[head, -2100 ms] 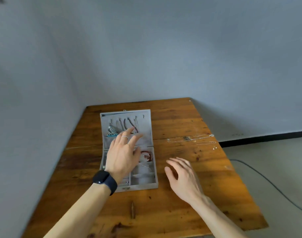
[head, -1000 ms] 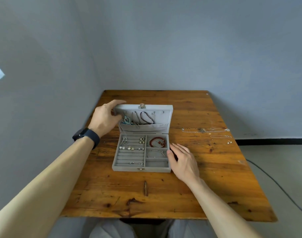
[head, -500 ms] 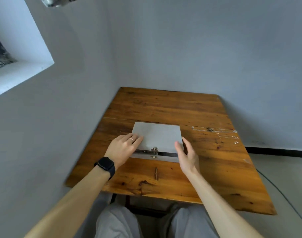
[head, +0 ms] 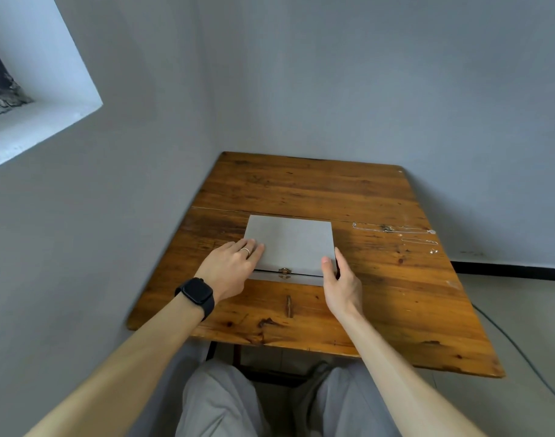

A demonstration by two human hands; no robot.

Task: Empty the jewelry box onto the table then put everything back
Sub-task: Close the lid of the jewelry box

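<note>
The grey jewelry box (head: 293, 241) lies in the middle of the wooden table (head: 396, 304) with its lid down and a small brass clasp (head: 284, 272) at its front edge. My left hand (head: 230, 268), with a ring and a black watch, rests flat on the lid's front left corner. My right hand (head: 340, 280) touches the box's front right corner, thumb on the lid and fingers along the side. The box's contents are hidden. Thin silver chains (head: 394, 229) and small bits of jewelry (head: 433, 251) lie on the table at the right.
Grey walls meet the table's left and far edges, and a white window recess (head: 33, 99) sits up on the left. A dark cable (head: 522, 354) runs over the floor at the right. My knees (head: 219, 402) are under the front edge.
The lid, open two seconds ago, has been swung down by my left hand and is now down. My right hand moved to the box's right corner. My head tilted back and up.
</note>
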